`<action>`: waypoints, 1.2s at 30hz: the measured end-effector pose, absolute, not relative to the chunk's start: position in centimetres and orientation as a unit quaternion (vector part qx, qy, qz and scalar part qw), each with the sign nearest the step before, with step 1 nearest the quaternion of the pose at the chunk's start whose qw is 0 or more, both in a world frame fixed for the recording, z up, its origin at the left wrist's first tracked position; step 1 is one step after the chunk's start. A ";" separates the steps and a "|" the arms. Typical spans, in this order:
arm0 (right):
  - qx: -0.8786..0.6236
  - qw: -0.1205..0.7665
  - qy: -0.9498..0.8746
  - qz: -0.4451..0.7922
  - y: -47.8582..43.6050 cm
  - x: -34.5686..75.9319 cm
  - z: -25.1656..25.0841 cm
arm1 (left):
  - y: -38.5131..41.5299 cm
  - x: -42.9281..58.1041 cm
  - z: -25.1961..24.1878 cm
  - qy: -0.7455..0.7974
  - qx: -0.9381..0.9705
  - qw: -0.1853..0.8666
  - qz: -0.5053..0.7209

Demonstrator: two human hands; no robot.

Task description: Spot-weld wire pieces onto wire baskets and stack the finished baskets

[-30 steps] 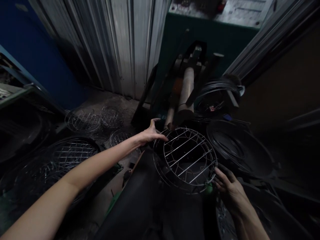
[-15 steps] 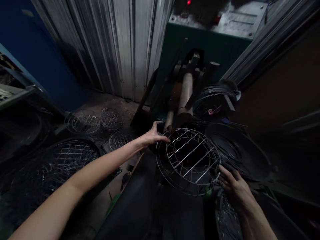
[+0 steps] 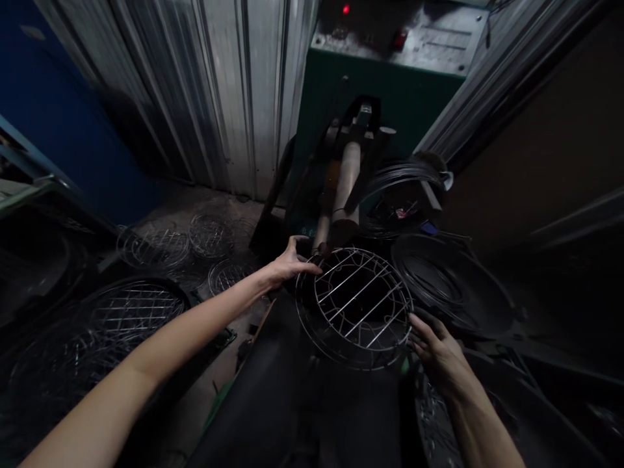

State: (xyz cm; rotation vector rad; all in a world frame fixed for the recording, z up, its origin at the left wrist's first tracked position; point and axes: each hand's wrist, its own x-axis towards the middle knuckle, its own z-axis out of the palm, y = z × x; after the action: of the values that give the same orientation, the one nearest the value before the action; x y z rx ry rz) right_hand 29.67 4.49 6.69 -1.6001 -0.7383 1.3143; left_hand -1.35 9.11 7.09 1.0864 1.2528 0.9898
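Observation:
A round wire rack [image 3: 363, 305] with straight parallel bars across its top ring and looped wires beneath is held between my two hands. My left hand [image 3: 291, 263] grips its far left rim, thumb stretched along the edge. On the right rim, the fingers of my right hand [image 3: 435, 348] are closed around the wire. The rack's far left edge lies close to the electrode end [image 3: 322, 237] of the green machine [image 3: 375, 91]; whether they touch, I cannot tell. A thick metal cylinder [image 3: 348, 172] juts out from the machine above the rack.
Several wire racks [image 3: 210, 235] lie on the floor at left, beside a dark container of wire grids [image 3: 141, 305]. Coiled wire [image 3: 404, 175] hangs at the machine's right. A dark basin [image 3: 453, 286] with wire rings stands at right. Corrugated metal [image 3: 229, 84] walls the back.
The view has shifted slightly, so the machine appears further left. Both hands keep their grip, and the rack has turned a little between them.

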 end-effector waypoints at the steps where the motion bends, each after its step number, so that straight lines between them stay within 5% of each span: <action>1: -0.647 0.452 -0.296 0.538 4.4 29.6 6.7 | 9.1 -1.4 7.1 0.535 0.463 0.567 0.421; 15: -0.621 0.451 -0.308 0.562 3.3 28.8 5.8 | 9.3 -1.7 8.4 0.543 0.481 0.568 0.389; 23: -0.615 0.424 -0.307 0.590 -1.2 28.2 4.3 | 2.2 -3.3 7.6 0.581 0.484 0.554 0.347; 36: -0.554 0.336 -0.451 0.614 5.8 18.1 7.0 | -5.1 -9.9 7.9 0.674 0.303 0.424 0.524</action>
State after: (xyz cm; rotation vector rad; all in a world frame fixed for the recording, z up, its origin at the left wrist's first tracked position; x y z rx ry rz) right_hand 18.12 5.77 6.96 -1.4439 -1.1763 1.6008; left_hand -9.90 -5.10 7.88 0.7571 1.6861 1.3113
